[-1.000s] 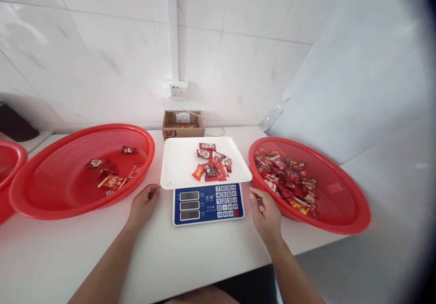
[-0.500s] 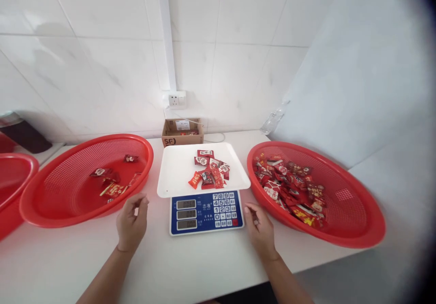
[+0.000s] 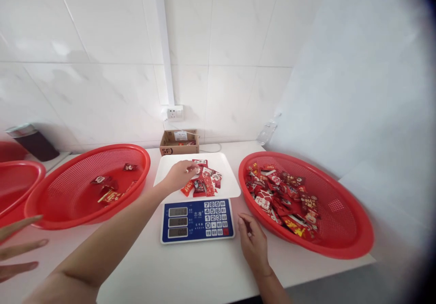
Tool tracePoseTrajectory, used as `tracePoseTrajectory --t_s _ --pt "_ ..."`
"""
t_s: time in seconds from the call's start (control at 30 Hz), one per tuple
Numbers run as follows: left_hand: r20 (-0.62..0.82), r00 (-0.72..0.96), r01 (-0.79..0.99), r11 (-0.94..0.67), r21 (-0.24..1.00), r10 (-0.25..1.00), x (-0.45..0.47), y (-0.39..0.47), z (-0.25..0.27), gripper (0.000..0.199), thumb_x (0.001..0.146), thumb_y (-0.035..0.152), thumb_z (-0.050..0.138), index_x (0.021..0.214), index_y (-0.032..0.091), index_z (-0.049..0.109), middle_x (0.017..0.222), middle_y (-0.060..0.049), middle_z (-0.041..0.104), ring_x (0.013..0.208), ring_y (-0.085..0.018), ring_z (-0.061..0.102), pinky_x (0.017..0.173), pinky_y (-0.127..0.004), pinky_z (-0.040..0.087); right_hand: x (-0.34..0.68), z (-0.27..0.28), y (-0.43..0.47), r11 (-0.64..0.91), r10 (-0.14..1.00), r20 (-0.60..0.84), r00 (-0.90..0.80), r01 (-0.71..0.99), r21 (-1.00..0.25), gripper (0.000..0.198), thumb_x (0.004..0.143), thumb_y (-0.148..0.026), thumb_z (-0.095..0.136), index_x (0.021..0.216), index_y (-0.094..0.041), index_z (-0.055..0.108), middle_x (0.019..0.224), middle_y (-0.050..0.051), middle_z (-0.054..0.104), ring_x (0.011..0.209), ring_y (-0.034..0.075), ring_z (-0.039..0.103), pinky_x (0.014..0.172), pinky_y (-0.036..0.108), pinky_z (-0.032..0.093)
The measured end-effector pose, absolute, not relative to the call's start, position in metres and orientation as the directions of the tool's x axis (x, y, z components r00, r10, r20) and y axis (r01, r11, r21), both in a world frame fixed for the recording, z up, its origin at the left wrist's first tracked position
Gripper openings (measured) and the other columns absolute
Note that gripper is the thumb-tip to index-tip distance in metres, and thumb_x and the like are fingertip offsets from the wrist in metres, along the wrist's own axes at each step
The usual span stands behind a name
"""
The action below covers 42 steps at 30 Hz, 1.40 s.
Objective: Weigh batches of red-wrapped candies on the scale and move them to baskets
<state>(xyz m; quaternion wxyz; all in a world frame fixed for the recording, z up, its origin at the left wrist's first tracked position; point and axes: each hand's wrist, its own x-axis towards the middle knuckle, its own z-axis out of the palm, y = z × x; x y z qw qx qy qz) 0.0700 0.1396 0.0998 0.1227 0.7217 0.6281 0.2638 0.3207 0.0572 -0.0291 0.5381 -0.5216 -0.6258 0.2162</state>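
Just left of the frame's centre, the left hand (image 3: 177,176) reaches over the white scale tray (image 3: 225,186), its fingers curled onto the pile of red candy packets (image 3: 203,183) lying in the tray's middle; whether they pinch a packet cannot be told. Below the tray sits the blue scale panel (image 3: 197,219) with its keypad. The right hand (image 3: 251,242) rests on the white surface (image 3: 190,272) at lower centre, just right of the panel, fingers loosely bent and holding nothing. At right, a red basket (image 3: 340,245) holds many packets; at left, another red basket (image 3: 64,213) holds a few. Another person's fingers (image 3: 15,249) show at the lower left edge. A cardboard box (image 3: 179,142) stands against the tiled wall behind the scale.
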Motion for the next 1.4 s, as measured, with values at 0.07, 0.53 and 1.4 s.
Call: tracePoseTrajectory --t_s 0.07,0.53,1.4 --pt "0.193 0.071 0.874 -0.154 0.46 0.979 0.08 0.15 0.102 0.031 0.08 0.04 0.044 0.073 0.02 0.067 0.081 -0.005 0.068 0.076 -0.019 0.061 0.067 -0.029 0.044 0.321 -0.029 0.057 0.366 0.89 0.443 0.11 0.405 -0.838 0.026 0.085 -0.04 0.049 0.091 -0.018 0.063 0.082 0.008 0.067 0.072 0.019 0.063 0.061 0.029 0.053" --pt "-0.011 0.068 0.932 -0.06 0.357 0.998 0.099 0.177 0.099 0.027 0.083 0.041 0.054 0.079 0.015 0.059 0.076 0.0 0.061 0.069 -0.011 0.057 0.068 -0.03 0.048 0.321 -0.028 0.058 0.364 0.904 0.42 0.082 0.365 -0.857 0.027 0.085 -0.04 0.048 0.09 -0.019 0.064 0.078 0.007 0.067 0.066 0.019 0.062 0.054 0.027 0.05" --pt "-0.138 -0.193 -0.414 0.047 0.909 0.971 0.063 0.15 0.125 0.004 0.076 0.009 0.054 0.077 0.013 0.055 0.066 -0.001 0.059 0.061 -0.008 0.06 0.061 -0.021 0.052 0.322 -0.039 0.06 0.329 0.915 0.391 0.1 0.379 -0.865 0.03 0.084 -0.041 0.049 0.093 -0.015 0.063 0.085 0.01 0.068 0.072 0.017 0.063 0.065 0.027 0.052"
